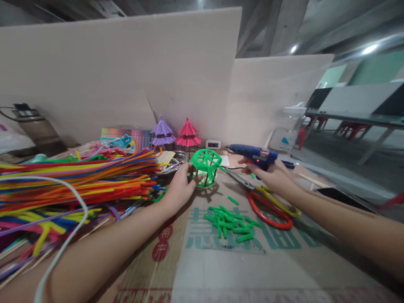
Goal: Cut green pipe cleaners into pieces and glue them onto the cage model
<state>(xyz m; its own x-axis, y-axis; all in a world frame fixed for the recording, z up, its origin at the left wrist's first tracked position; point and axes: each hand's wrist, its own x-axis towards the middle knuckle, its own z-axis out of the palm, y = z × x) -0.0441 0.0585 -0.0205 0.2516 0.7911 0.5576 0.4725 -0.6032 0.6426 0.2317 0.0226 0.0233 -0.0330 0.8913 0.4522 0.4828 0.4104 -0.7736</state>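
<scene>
My left hand (180, 187) grips the left side of a small green pavilion model (207, 160), with its thumb in front. The model has a spoked green top on thin brown posts over a pale green base. In my right hand (274, 173) is a blue hot glue gun (252, 153), its red light lit and its nozzle pointing left, above and right of the model. Scissors (269, 213) with red and yellow handles lie under the right hand. Short cut green strips (232, 221) are heaped in front of the model.
Bundles of colored pipe cleaners (78, 179) cover the left side. Behind stand a purple pagoda model (162, 130), a pink one (188, 132) and a small digital clock (213, 144). A clear plastic jar (287, 128) is back right; a white cord (72, 191) crosses the left forearm.
</scene>
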